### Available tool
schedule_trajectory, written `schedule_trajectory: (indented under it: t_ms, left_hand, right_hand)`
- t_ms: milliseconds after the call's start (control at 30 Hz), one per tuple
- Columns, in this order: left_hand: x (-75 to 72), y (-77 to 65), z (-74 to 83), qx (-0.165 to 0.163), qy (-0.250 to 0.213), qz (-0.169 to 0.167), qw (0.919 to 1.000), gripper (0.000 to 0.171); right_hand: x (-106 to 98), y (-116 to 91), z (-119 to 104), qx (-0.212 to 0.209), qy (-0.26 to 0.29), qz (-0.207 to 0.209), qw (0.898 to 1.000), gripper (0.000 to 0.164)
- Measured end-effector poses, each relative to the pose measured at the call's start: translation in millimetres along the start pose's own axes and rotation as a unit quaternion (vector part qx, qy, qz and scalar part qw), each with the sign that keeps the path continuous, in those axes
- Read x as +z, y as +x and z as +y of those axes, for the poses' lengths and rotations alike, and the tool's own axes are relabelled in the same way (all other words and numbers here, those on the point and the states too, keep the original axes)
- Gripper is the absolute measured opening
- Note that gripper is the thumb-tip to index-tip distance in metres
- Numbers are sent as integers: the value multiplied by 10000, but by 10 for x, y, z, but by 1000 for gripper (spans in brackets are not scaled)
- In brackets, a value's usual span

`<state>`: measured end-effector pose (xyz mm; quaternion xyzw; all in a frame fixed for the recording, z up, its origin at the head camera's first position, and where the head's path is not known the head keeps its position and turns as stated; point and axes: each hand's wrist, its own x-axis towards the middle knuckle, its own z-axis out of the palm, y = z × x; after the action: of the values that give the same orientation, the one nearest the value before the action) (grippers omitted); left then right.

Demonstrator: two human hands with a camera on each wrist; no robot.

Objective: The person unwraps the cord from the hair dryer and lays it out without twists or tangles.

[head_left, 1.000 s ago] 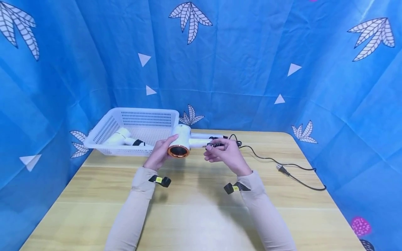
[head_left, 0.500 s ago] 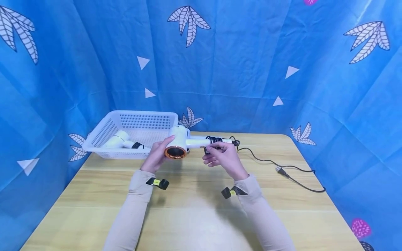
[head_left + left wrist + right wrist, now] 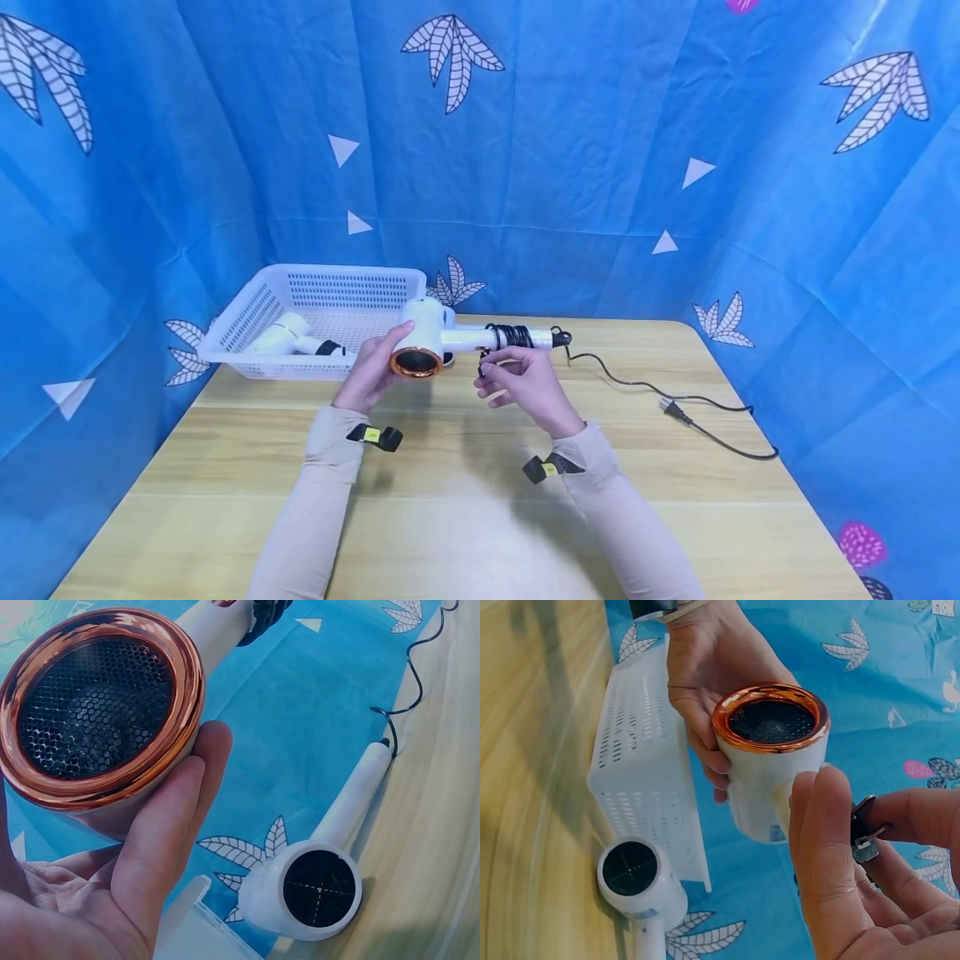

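My left hand grips the head of a white hair dryer, its copper-ringed outlet facing me and its handle pointing right. Several turns of black cord are wound round that handle. Just below the handle, my right hand pinches the cord's black plug between thumb and fingers, its metal prongs showing in the right wrist view. A second white hair dryer lies on the table behind, mostly hidden by the held one in the head view.
A white perforated basket stands at the back left, with another white hair dryer inside, black cord round its handle. On the right, a loose black cord runs across the wooden table to a plug. Blue curtains surround the table.
The held hair dryer has shifted slightly left and toward me. My right hand, with the plug, has moved a little left and down, leaving the cord turns on the handle in view.
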<state>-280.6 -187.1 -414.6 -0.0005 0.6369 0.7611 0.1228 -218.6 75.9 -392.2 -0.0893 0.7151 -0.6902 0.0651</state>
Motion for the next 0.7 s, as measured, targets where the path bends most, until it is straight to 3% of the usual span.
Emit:
schedule_trajectory:
  t_ms: [233,467,700]
  left_hand:
    - [-24,-24,35,51,-22,63,10000,67]
    - [-56,-30,39,27,-74,95,9999,68]
    - [-88,-30,30,44,-158,114,9998,69]
  right_hand:
    - [75,8,72,-78,-25,56,10000,27]
    - [164,22,168,-261,202,419,9986,19]
    - [253,89,289,-437,970,735,9916,12]
